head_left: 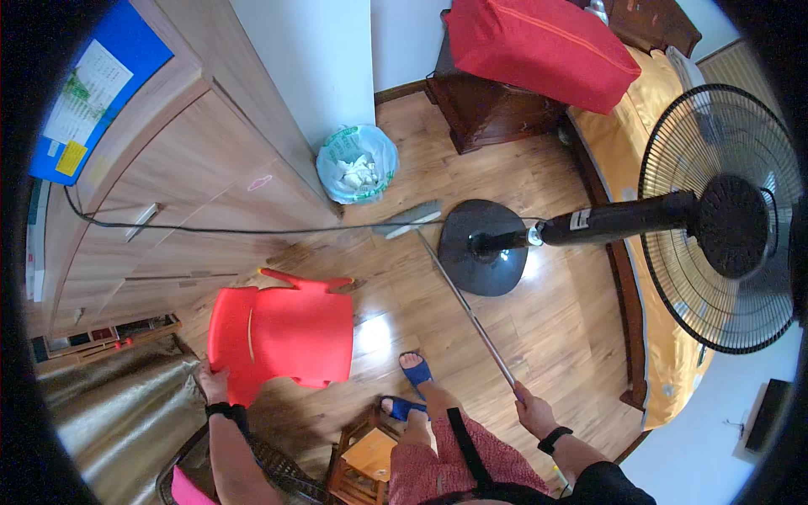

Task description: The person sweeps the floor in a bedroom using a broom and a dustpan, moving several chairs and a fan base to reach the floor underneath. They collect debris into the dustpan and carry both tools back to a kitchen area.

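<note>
I can read nothing on the white sheet point(91, 94), yellow label point(71, 157), fan-pole sticker point(580, 219) or green-printed bin liner point(343, 145).

The wooden floor point(564, 337) carries a fan point(623, 220), bin point(333, 151) and broom head point(411, 216).

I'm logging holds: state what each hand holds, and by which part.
Left hand: the red chair, by its edge. Right hand: the floor tool, by its metal pole's upper part.

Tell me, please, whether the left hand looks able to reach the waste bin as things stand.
Probably not: the left hand holds the edge of the red chair, which stands between it and the waste bin, set well beyond beside the wall.
</note>
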### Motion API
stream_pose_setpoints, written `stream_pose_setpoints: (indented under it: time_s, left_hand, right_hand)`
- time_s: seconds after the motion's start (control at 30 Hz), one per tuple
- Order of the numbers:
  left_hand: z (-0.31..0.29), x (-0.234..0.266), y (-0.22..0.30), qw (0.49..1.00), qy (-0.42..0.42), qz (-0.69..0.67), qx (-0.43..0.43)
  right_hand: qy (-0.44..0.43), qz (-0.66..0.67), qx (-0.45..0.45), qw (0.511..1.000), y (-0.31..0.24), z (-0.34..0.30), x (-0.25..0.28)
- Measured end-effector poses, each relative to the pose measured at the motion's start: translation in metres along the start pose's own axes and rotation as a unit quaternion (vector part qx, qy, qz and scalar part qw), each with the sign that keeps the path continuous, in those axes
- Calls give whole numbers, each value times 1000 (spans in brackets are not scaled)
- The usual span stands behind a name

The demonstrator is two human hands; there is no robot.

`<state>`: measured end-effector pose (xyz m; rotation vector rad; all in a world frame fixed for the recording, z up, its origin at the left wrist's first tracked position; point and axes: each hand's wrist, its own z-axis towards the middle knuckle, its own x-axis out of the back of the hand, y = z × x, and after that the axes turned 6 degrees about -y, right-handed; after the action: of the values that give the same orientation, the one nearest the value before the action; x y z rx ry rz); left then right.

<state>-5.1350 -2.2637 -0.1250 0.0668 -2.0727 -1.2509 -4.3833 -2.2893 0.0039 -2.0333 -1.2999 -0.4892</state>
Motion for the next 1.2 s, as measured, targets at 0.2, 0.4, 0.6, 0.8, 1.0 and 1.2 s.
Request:
stream_pose_setpoints:
  time_s: [0.2,0.4,0.6,0.8,1.0,1.2]
  left_hand:
    - [18,13,-48,956,4,292,-34]
    - [44,41,-92,974,-65,210,56]
    - [3,51,-88,940,-87,316,92]
    - [-100,33,-98,961,-142,-143,188]
    - [-261,6,-63,860,-310,-208,349]
    - [-346,-7,-9,874,-382,47,296]
  right_hand:
    - [-56,-96,-29,993,31,-74,-6]
    - [-41,-127,-65,989,78,-159,-25]
    - [-93,-135,-155,974,65,-236,-28]
    - [-92,-109,-125,982,27,-282,-35]
    - [-49,-141,-63,987,8,-246,-36]
    - [-13,-195,-71,978,73,-234,-32]
